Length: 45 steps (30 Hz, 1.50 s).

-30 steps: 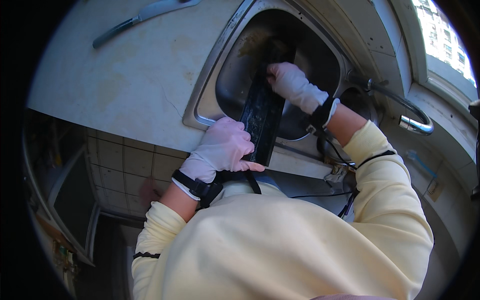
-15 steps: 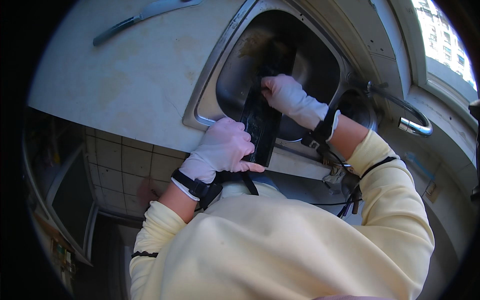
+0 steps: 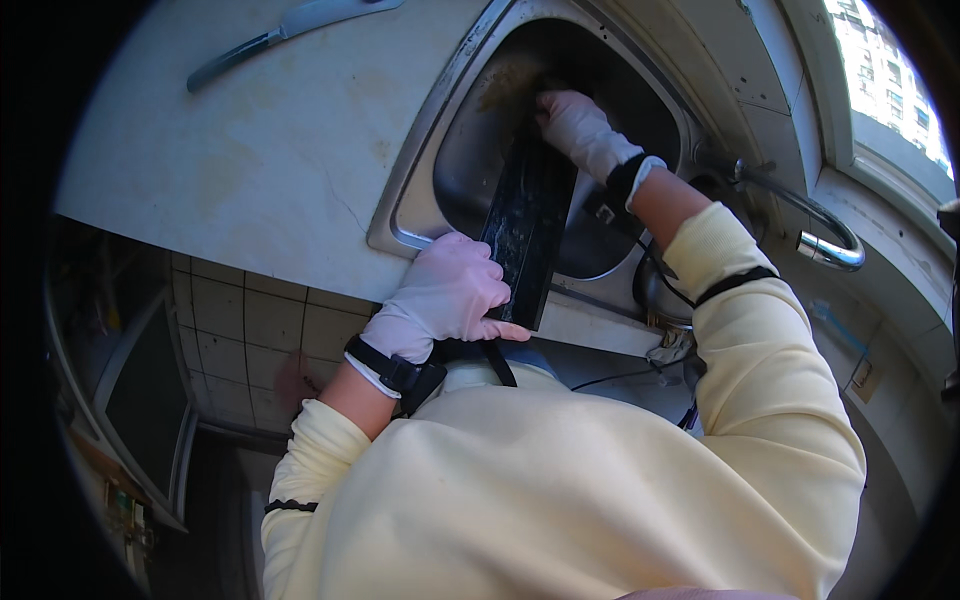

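Observation:
A long, narrow black tray-like piece (image 3: 532, 225) with wet, whitish streaks slants from the sink's front rim down into the basin. My left hand (image 3: 455, 285), in a pale pink glove, is closed around its near end, thumb stretched along the end edge. My right hand (image 3: 580, 125), gloved likewise, is at the far part of the piece, deep in the steel sink (image 3: 455, 185). Its fingers are curled down against the dark surface; whatever they hold is hidden. The far end of the piece is lost in shadow.
A large knife (image 3: 290, 35) lies on the pale countertop (image 3: 250, 160) left of the sink. To the right a curved chrome faucet (image 3: 830, 245) points over the sill side. A cable hangs from my right wrist strap. Brownish residue marks the basin's far wall.
My right hand has slid away from me along the black piece, from its middle toward the far end. My left hand keeps its hold at the near end.

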{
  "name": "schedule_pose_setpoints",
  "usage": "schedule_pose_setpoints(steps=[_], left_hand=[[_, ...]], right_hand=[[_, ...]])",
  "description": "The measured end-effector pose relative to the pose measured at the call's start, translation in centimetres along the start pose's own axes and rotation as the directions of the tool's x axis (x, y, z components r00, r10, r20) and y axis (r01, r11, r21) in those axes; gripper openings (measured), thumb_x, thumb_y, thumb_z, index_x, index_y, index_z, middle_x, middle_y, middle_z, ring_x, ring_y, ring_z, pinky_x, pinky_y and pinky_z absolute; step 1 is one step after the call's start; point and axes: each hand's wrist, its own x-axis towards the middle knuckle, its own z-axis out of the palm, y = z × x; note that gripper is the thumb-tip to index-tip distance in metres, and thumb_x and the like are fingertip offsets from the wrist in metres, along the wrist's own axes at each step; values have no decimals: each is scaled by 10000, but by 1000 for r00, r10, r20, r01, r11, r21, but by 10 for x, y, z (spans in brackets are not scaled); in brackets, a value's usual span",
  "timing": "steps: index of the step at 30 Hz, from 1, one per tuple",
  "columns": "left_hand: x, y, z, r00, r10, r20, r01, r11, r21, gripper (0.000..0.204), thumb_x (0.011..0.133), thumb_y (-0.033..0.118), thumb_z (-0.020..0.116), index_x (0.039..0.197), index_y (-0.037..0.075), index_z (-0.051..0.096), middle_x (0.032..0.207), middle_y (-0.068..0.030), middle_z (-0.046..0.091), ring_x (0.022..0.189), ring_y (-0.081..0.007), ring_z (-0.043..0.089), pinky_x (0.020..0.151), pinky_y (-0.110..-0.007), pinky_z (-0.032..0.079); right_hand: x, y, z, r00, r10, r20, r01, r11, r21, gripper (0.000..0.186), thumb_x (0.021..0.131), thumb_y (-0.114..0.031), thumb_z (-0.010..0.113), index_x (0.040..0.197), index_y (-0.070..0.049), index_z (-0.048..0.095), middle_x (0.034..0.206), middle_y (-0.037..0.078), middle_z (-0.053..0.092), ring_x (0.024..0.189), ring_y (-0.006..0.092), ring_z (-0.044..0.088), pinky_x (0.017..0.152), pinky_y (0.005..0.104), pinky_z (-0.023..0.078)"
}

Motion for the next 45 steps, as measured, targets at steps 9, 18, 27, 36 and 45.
schedule_pose_setpoints(steps=[9,18,27,36,45], left_hand=[[0,-1,0,999,-13,43,11,999,52,580,767,761,814,671,189,790,685,21,677,809,-213,673,807,-387,500],[0,-1,-1,999,-14,38,13,999,29,576,780,750,814,673,184,791,695,22,683,811,-212,673,810,-390,500],[0,-3,-3,1000,6,10,-6,1000,16,609,857,748,778,666,169,781,710,-14,699,776,-231,665,782,-397,523],[1,-3,2,1000,0,-5,0,1000,-23,598,835,741,790,658,170,774,696,-3,681,773,-236,660,762,-405,513],[1,-3,4,1000,1,3,-1,1000,-9,574,786,739,813,658,180,779,671,11,659,787,-223,657,777,-396,502]], right_hand=[[-45,-23,-14,959,-99,267,98,995,16,175,956,-136,767,1127,-124,803,1051,173,791,1006,394,755,899,471,625],[-41,-23,-10,925,-2,379,29,997,-66,313,1006,-225,725,1310,-175,783,1232,174,769,1186,389,733,1046,482,600],[-10,-7,-9,981,187,50,-186,982,-29,289,1038,-168,692,1317,-133,758,1263,187,774,1191,384,744,1039,478,611],[1,-8,-20,970,225,89,-220,973,-64,325,999,-133,690,1314,-119,772,1288,184,776,1241,402,732,1076,497,600],[-68,-40,-8,986,-3,168,26,991,-135,223,951,-175,756,1168,-143,796,1075,196,788,1048,414,756,949,497,632]])
